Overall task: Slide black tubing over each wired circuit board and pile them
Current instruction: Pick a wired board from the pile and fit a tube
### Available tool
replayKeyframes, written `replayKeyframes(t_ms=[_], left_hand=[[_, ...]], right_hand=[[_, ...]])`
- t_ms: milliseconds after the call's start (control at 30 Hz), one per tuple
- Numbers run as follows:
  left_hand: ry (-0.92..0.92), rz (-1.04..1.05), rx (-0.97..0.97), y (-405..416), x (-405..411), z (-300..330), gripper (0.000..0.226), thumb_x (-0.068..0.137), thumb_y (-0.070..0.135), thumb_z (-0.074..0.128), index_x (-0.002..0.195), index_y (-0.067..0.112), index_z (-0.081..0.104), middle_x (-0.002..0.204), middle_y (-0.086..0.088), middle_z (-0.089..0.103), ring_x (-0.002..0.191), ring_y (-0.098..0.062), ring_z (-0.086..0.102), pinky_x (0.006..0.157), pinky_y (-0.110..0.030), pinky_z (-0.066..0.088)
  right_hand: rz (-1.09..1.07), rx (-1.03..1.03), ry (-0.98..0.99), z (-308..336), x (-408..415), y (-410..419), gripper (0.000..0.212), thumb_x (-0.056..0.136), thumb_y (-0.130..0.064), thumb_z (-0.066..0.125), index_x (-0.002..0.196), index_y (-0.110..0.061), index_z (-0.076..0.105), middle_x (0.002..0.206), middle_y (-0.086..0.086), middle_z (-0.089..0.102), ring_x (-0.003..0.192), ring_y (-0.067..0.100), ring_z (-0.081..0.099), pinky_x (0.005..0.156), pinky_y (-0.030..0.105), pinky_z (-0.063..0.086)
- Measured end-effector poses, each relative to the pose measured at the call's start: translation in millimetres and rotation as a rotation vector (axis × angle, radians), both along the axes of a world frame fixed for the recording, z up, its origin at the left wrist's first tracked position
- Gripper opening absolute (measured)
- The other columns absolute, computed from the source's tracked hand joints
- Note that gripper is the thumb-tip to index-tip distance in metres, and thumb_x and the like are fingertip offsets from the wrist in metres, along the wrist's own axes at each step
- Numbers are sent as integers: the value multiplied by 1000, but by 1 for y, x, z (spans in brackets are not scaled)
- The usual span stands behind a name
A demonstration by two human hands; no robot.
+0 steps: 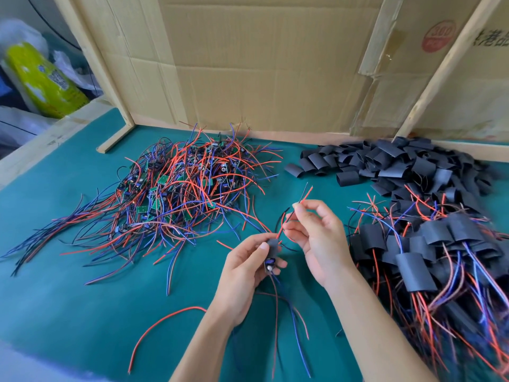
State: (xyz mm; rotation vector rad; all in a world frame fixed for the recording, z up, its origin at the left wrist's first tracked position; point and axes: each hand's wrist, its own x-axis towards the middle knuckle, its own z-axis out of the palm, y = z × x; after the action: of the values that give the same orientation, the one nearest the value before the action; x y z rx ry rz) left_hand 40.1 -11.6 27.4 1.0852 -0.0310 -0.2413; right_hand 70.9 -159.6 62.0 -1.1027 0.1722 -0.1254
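Observation:
My left hand [248, 267] grips a small wired circuit board [270, 265] with a piece of black tubing [273, 248] partly over its upper end. Blue and red wires hang down from the board. My right hand [316, 238] pinches the board's upper red and black wires [304, 195], which come up through the tubing. A heap of bare wired boards [179, 186] lies at the left. Loose black tubing pieces [399, 164] are heaped at the back right. Sleeved boards [429, 255] are piled at the right.
A green mat [68, 293] covers the table. One loose red wire [165, 321] lies on it near the front. Cardboard panels [261, 64] on wooden frames wall the back. A yellow package [41, 78] and plastic bags sit beyond the left edge.

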Motion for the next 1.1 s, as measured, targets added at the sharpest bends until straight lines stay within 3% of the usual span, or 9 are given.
replayKeyframes(t_ms=[100, 333, 433, 533, 667, 767, 900, 1100], left_hand=[[-22, 10, -10, 1, -1, -2, 31, 90, 13, 70, 119, 3, 69, 103, -14, 70, 82, -25, 71, 73, -27, 57], [-30, 20, -33, 3, -1, -3, 44, 82, 7, 67, 126, 5, 67, 110, -15, 73, 98, -29, 71, 88, -32, 58], [-28, 107, -64, -1, -1, -3, 46, 82, 6, 70, 127, 4, 64, 111, -17, 71, 99, -28, 72, 89, -32, 58], [-21, 219, -115, -2, 0, -2, 45, 81, 1, 78, 123, 6, 64, 106, -11, 73, 97, -21, 72, 87, -29, 58], [8, 286, -149, -4, 1, -3, 32, 93, -5, 64, 124, 5, 63, 102, -11, 72, 97, -22, 72, 81, -26, 59], [33, 294, -153, -3, 1, -2, 30, 97, -7, 57, 123, 6, 62, 97, -11, 70, 89, -22, 72, 76, -30, 60], [49, 282, -148, -2, 0, -1, 32, 97, -7, 57, 126, 6, 61, 107, -15, 70, 101, -25, 71, 86, -30, 60], [32, 244, -125, -1, -1, 0, 37, 98, -12, 51, 122, 13, 65, 104, -13, 74, 98, -24, 73, 81, -28, 59]], right_hand=[[-22, 56, 13, 0, 1, 0, 9, 102, -9, 62, 93, -11, 63, 78, 11, 68, 65, 17, 69, 62, 24, 58], [-24, 39, -7, -3, 3, -1, 6, 103, -5, 59, 106, -8, 63, 91, 17, 71, 78, 24, 73, 74, 28, 61], [41, -210, -4, -6, 1, 0, 21, 96, -2, 68, 114, -13, 66, 100, 14, 75, 87, 27, 76, 81, 33, 61], [214, -609, -36, -10, -3, 5, 20, 85, -9, 76, 103, -18, 73, 99, 4, 77, 92, 22, 74, 86, 35, 60], [375, -609, -17, -10, -6, 8, 21, 88, -16, 69, 108, -21, 72, 100, 2, 77, 92, 20, 73, 93, 43, 61], [391, -572, -6, -10, -7, 7, 25, 92, -4, 67, 109, -22, 73, 93, -1, 77, 81, 20, 72, 86, 48, 63], [389, -586, -2, -8, -8, 9, 28, 92, -2, 66, 109, -24, 72, 94, 3, 76, 78, 22, 74, 59, 37, 62], [353, -622, -22, -11, -7, 7, 26, 91, -2, 69, 108, -23, 72, 89, 8, 77, 76, 23, 76, 63, 36, 63]])
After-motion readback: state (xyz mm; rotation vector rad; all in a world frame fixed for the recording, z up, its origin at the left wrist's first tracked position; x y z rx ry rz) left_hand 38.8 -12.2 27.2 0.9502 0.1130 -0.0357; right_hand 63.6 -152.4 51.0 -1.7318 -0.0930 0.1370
